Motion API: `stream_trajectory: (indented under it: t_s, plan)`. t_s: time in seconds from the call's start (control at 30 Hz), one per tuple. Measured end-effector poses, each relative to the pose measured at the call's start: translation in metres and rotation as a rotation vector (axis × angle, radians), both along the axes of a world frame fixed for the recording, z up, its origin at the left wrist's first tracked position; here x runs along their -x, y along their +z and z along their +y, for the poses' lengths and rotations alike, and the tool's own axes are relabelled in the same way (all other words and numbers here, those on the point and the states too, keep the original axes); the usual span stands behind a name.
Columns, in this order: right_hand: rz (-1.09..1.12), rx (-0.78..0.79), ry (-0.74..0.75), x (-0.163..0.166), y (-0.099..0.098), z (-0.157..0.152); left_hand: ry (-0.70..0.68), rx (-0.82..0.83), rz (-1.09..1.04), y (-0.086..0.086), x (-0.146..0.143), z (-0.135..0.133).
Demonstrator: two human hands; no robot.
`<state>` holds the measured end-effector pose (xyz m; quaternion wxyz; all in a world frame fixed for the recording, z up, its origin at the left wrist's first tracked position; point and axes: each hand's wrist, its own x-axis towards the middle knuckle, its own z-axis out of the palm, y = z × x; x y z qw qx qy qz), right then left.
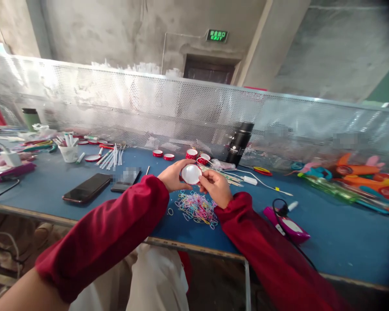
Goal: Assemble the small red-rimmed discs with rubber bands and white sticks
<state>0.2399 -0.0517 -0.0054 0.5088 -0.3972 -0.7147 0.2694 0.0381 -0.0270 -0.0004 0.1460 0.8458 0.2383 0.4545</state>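
Red-rimmed and white-faced, a small round lid (191, 173) sits pinched between both hands just above the blue table (343, 233). The left hand (173, 175) cups it from the side, fingers closed on its rim, which seems to steady it with the flat face turned up toward the camera. The right hand (215, 185) meets it from the other side, fingertips closed on the edge; whether something thin is also held there is too small to tell. Directly below lies a loose pile of coloured rubber bands (197, 208), near enough that either hand could drop to it. More red lids (164, 154) sit farther back by a black flask (239, 144), which stands upright against the perforated metal screen (181, 108). Two phones (87, 188) lie flat to the left, clear of the hands. A white cup (68, 152) of sticks stands farther left, and a purple device (288, 224) with a cable rests to the right.
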Motion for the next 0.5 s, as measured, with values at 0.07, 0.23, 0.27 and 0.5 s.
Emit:
stream_trajectory:
  t_s: [0.07, 0.23, 0.27, 0.5]
  plan:
    - [-0.026, -0.019, -0.034, -0.0003, -0.0016, 0.0014, -0.053, 0.073, -0.045, -0.0005, -0.0009, -0.0006]
    - [-0.102, -0.101, -0.05, 0.0019, -0.0051, 0.0014, 0.004, 0.178, -0.153, 0.002, 0.0, -0.0008]
    - [-0.114, -0.112, -0.052, 0.0026, -0.0053, 0.0007, 0.015, 0.179, -0.18, 0.0029, 0.0004, -0.0012]
    - [-0.21, -0.217, -0.121, 0.0054, -0.0037, -0.0037, 0.042, 0.163, -0.229, 0.0089, -0.001, -0.0076]
